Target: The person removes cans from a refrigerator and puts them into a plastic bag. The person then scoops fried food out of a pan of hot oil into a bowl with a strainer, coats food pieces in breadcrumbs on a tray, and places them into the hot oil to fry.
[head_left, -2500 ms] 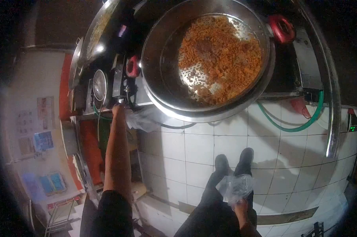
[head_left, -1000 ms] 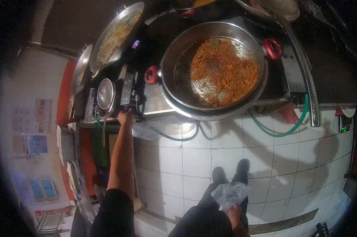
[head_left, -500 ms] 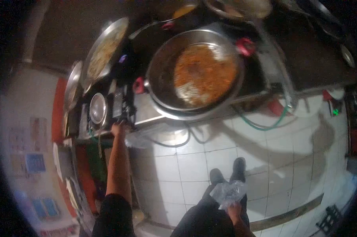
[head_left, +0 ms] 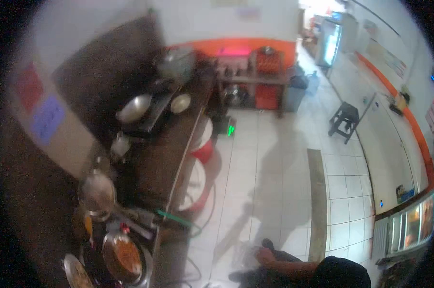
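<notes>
From here I see my right grip (head_left: 265, 257) closed on a clear plastic bag (head_left: 246, 255), over the floor right of the pan (head_left: 111, 259) of orange food; my left grip's state I cannot tell.

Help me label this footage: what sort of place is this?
Probably a commercial kitchen: a big pan holds orange food, other metal pans line the long counter, and a glass-fronted cabinet stands across the floor.

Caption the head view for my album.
Right hand holding a plastic bag over white tiles, pan of orange food at left.
</notes>
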`<state>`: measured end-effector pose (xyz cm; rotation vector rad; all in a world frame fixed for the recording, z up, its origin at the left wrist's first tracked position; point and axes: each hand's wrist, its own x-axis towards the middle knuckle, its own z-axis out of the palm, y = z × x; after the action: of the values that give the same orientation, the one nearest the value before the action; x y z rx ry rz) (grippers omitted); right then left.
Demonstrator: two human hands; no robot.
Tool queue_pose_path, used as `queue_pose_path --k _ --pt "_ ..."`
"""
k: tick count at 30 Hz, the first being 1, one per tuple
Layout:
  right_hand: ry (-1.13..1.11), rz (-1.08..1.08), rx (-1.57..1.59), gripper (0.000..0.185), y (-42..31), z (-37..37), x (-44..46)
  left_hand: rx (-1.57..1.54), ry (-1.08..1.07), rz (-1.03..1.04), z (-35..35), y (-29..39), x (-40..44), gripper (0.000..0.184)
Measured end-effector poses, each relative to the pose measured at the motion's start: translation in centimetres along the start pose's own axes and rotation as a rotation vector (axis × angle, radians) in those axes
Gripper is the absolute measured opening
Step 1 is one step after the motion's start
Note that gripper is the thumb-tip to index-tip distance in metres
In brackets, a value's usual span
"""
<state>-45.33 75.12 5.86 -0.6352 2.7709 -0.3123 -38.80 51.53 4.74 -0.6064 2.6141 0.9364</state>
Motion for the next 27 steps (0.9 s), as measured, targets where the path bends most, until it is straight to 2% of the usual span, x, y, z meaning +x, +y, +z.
queue_pose_path --k 2,3,6,7,8,10,11,12,13,14,15,16,17,18,20,21,22,23,24,25,26,27 --pt "0.009 0.358 0.550 0.025 3.4 -4.3 0.1 0.047 -0.146 0.163 2.3 8.3 0.1 0.047" --pt "0.046 0.372 0.552 0.025 5.5 -5.3 0.4 0.075 -0.205 0.225 3.2 12.3 0.2 0.045" --pt "0.246 0.286 0.624 0.045 12.8 -7.4 -0.7 0.183 -0.285 0.405 5.4 23.9 2.4 0.040" --pt "0.176 0.405 0.735 0.043 15.3 -11.9 -1.7 0.206 -0.266 0.501 5.1 28.5 3.3 0.039" --pt "0.199 0.419 0.725 0.043 19.2 -12.6 -2.1 0.175 -0.221 0.754 3.5 35.0 3.9 0.035" --pt "0.708 0.319 0.583 0.036 25.2 -12.7 -2.4 0.073 -0.114 0.798 4.9 40.3 7.2 0.032" --pt "0.677 0.511 0.927 0.034 28.6 -14.5 -3.3 0.060 -0.058 0.881 4.9 42.9 8.8 0.028" --pt "0.655 0.660 0.805 0.035 33.0 -14.0 -3.3 0.028 -0.005 0.961 5.0 45.9 10.0 0.024" --pt "0.617 0.806 0.690 0.036 36.2 -16.6 -3.5 0.071 0.013 0.902 4.7 49.1 10.5 0.017" --pt "0.633 0.848 0.425 0.037 38.9 -18.7 -4.5 0.110 0.123 1.025 4.6 52.2 11.1 0.014" --pt "0.637 0.863 0.421 0.037 41.2 -21.1 -4.4 0.048 0.080 0.939 4.5 55.4 11.4 0.012" --pt "0.775 0.856 0.513 0.040 43.4 -22.5 -3.8 -0.012 0.041 0.852 4.3 58.3 12.1 0.011" --pt "0.913 0.842 0.608 0.044 45.2 -23.6 -3.0 -0.008 0.035 0.862 4.1 61.3 12.6 0.011" --pt "0.919 0.853 0.612 0.044 47.2 -23.5 -1.7 -0.095 0.063 0.826 3.6 64.5 12.9 0.013" --pt "0.715 0.776 1.262 0.045 51.9 -21.5 1.7 -0.178 0.080 0.789 4.6 68.4 15.2 0.016" --pt "0.420 0.715 1.306 0.048 51.6 -27.8 0.7 -0.277 0.141 0.835 5.6 70.1 17.3 0.012" --pt "0.352 0.685 1.011 0.052 52.8 -28.4 1.9 -0.382 0.206 0.882 6.6 71.7 19.9 0.009" --pt "0.410 0.594 0.824 0.049 54.9 -27.0 3.0 -0.167 0.289 0.994 8.2 72.1 24.0 0.012" --pt "0.461 0.504 0.638 0.047 57.6 -25.0 4.1 -0.179 0.291 1.006 9.5 73.7 27.0 0.012" --pt "0.473 0.510 0.629 0.047 61.0 -24.2 4.5 -0.159 0.272 1.003 10.6 75.7 29.7 0.013" --pt "0.552 0.734 0.583 0.042 63.9 -23.6 4.3 -0.128 0.248 0.998 11.5 76.7 32.5 0.014" --pt "0.651 0.958 0.516 0.037 67.7 -25.2 5.3 -0.238 0.143 1.006 13.8 79.8 35.7 0.015"
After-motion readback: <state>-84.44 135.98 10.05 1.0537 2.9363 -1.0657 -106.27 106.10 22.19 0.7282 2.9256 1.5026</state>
